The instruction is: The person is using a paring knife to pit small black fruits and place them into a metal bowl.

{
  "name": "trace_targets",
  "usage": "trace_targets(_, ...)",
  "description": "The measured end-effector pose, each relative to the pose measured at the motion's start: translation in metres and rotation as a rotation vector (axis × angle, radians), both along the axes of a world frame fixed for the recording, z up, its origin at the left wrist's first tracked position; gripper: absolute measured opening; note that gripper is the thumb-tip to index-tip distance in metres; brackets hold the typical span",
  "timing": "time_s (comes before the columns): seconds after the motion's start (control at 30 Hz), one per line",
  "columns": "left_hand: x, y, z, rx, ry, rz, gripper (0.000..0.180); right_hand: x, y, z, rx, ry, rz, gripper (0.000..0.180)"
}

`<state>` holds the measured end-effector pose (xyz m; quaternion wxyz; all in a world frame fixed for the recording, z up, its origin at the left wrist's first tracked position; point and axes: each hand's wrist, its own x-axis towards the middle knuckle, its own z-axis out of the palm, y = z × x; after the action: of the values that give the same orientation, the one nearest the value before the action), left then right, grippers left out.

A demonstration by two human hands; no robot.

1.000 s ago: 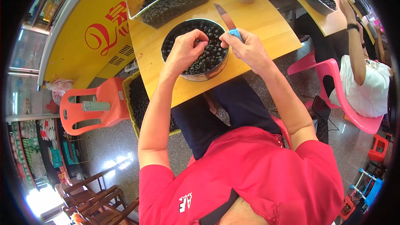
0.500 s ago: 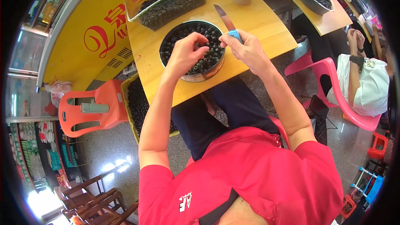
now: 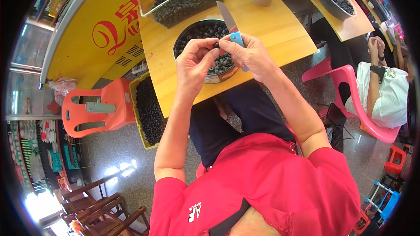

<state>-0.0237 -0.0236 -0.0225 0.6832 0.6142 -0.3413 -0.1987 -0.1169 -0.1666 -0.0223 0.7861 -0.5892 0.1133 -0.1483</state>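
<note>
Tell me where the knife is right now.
In the head view the knife is upper centre, held in the right hand, blade pointing up over the round bowl of dark fruit, beside the left hand.

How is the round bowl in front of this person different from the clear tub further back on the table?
The round metal bowl is opaque and circular; the clear tub is see-through and rectangular. The bowl sits right under the left hand and right hand, which holds a blue-handled knife; the tub lies beyond them, untouched. Both hold small dark round pieces.
</note>
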Motion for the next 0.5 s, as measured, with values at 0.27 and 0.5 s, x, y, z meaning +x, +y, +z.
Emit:
trace_targets(0.27,-0.009,0.003,-0.004,-0.065,0.134,0.022,0.022,0.002,0.002,-0.001,0.053,-0.012,0.049,0.022)
trace_targets(0.5,-0.010,0.012,0.000,-0.028,0.196,0.040,0.020,0.003,0.000,0.000,0.141,-0.016,0.115,0.022)
